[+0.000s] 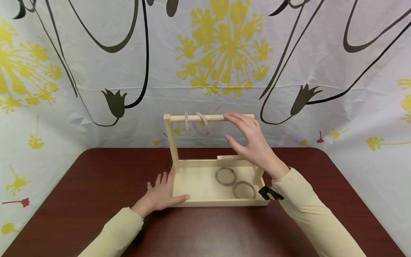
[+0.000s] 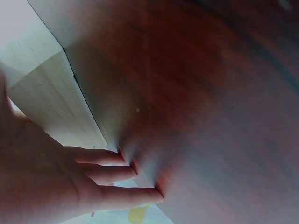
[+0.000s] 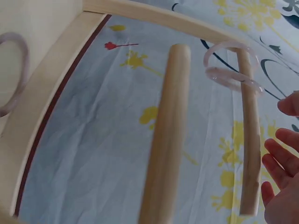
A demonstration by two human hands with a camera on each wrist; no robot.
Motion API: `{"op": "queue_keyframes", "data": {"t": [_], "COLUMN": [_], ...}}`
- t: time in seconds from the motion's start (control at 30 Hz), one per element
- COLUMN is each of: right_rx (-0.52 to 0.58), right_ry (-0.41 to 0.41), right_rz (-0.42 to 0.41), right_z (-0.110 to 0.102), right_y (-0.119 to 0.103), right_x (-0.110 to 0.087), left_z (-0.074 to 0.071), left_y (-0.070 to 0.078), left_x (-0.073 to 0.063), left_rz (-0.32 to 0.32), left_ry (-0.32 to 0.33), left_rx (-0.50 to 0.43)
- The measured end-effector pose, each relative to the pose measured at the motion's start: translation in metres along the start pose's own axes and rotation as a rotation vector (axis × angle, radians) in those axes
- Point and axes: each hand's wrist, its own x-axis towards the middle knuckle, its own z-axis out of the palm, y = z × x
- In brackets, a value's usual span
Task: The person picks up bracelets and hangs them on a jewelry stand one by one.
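Observation:
A pale wooden stand has a tray base (image 1: 196, 184), an upright left post (image 1: 172, 144) and a top bar (image 1: 215, 118). Two pinkish translucent bangles, a left one (image 1: 187, 125) and a right one (image 1: 207, 129), hang on that bar. Another bangle (image 1: 216, 176) and a second one (image 1: 234, 190) lie in the tray. My left hand (image 1: 158, 194) rests at the tray's left front corner, thumb over the front rim, straight fingertips (image 2: 156, 195) down on the table. Fingers extended and holding nothing, my right hand (image 1: 252, 141) is beside the top bar's right end.
A shorter lower rod (image 1: 229, 157) sticks out leftward from the right side, below the bar; it looks large in the right wrist view. The dark red-brown table (image 1: 205, 228) extends around the stand. Behind hangs a patterned cloth (image 1: 160, 71).

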Motion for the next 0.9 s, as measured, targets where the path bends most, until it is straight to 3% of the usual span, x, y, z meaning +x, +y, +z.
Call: {"op": "queue_keyframes", "data": {"t": [0.3, 0.63, 0.77, 0.9], "right_rx": [-0.006, -0.037, -0.042, -0.046], "right_ry": [0.075, 0.044, 0.023, 0.018], "right_rz": [0.030, 0.174, 0.231, 0.271], "right_z": [-0.016, -0.027, -0.027, -0.027], "right_y": [0.009, 0.019, 0.022, 0.026], "right_x": [-0.042, -0.088, -0.106, -0.118], "left_z": [0.002, -0.001, -0.002, -0.001], "left_y": [0.001, 0.001, 0.002, 0.005], "left_x": [0.000, 0.000, -0.001, -0.005], "left_rz": [0.002, 0.011, 0.047, 0.104], "left_ry": [0.010, 0.019, 0.038, 0.103], "left_rx": [-0.002, 0.001, -0.021, -0.054]}}
